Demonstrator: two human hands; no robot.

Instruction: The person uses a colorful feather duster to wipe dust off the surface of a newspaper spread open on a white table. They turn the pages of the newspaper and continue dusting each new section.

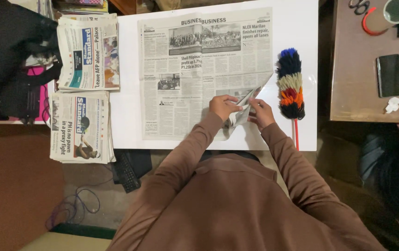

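Observation:
A newspaper sheet (194,74) lies spread flat on a white table (292,28). Its near right corner (250,95) is lifted and folded inward. My left hand (223,107) pinches the folded paper from the left. My right hand (260,113) grips the same fold from the right. Both hands sit close together at the sheet's lower right. Brown sleeves cover both my arms.
A multicoloured feather duster (290,83) with a red handle lies right of the sheet. Two stacks of folded newspapers (88,51) (79,126) sit at the left. A brown side table (355,79) holds a black phone (389,75), a cup (398,10) and scissors (359,5). A black bag (9,46) is far left.

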